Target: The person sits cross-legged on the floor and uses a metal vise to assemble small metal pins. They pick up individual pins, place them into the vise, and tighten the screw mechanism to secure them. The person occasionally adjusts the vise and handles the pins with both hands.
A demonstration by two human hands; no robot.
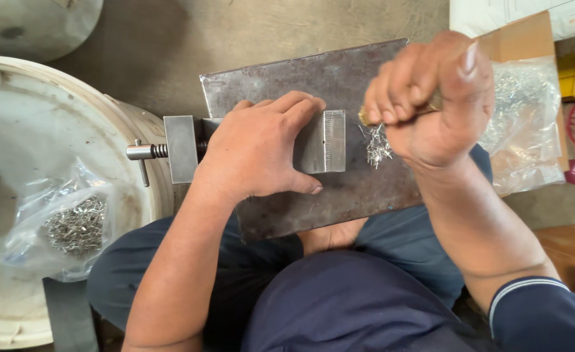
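Left hand flat, pressing the heavy, rigid steel vise; right hand, at three o'clock, fisted on a brass-coloured tool handle over light, loose pins.

The single head camera is looking steeply down from close above, facing the lap, with the steel plate lying just under the left hand and right hand.

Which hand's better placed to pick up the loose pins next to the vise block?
Right hand, probably. It's fisted on a brass-coloured tool directly above the pin pile. The left hand lies flat on the small vise, apparently steadying it.
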